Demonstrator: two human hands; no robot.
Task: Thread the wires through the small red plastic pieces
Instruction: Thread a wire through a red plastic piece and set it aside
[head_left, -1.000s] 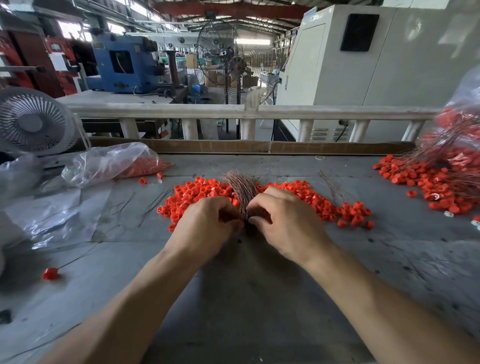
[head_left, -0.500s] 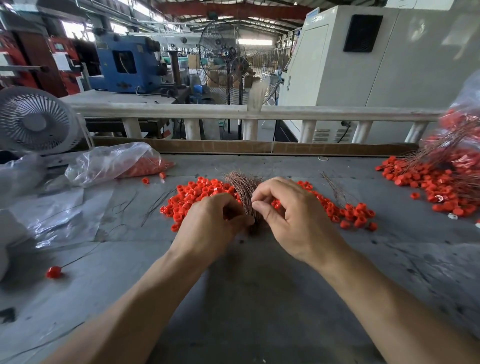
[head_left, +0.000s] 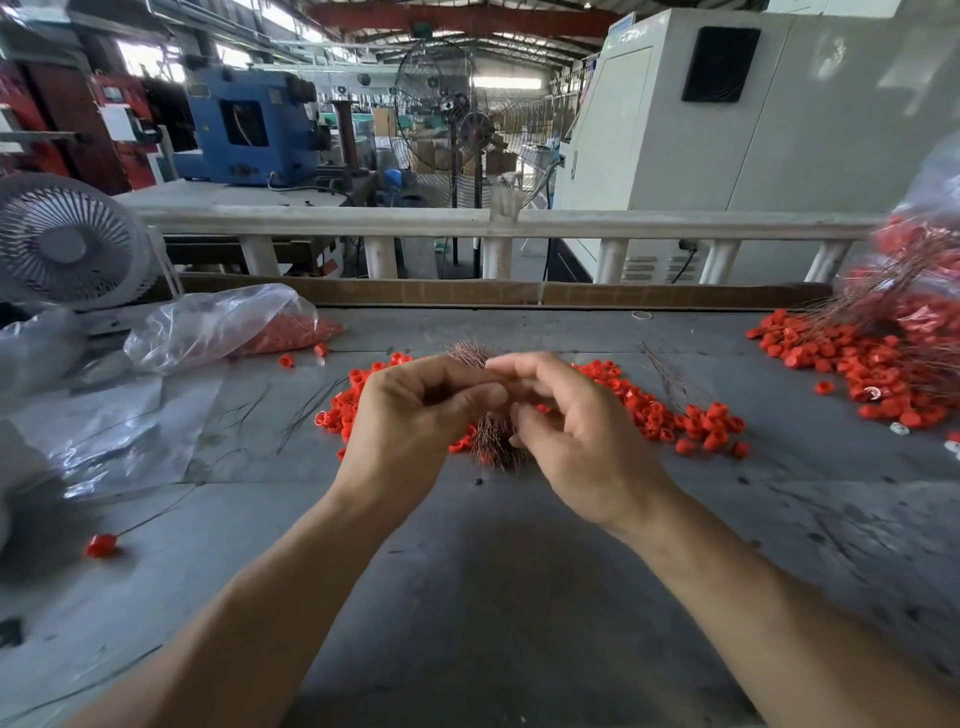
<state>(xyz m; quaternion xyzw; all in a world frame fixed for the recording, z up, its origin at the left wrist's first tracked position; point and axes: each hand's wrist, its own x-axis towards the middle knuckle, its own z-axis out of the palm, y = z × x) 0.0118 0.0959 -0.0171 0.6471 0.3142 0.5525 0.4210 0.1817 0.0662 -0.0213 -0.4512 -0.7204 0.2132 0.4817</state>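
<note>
A loose pile of small red plastic pieces (head_left: 675, 421) lies across the middle of the grey table (head_left: 493, 597). A bundle of thin copper-coloured wires (head_left: 493, 441) rests on that pile. My left hand (head_left: 410, 426) and my right hand (head_left: 576, 436) hover just above the bundle, index fingertips touching each other. Both hands have curled fingers; anything pinched between the tips is too thin to see. One red piece with a wire through it (head_left: 101, 545) lies at the near left.
A clear bag holding red pieces (head_left: 234, 332) and a small white fan (head_left: 67, 244) sit at the left. At the right is a heap of threaded pieces with wires (head_left: 872, 374). Loose wires (head_left: 306, 410) lie left of the pile, more wires (head_left: 670, 374) right of it. A cardboard strip (head_left: 415, 293) borders the far edge.
Both hands have lifted off the wire bundle and risen above it. Their fingertips, which were digging into the bundle, now meet in the air.
</note>
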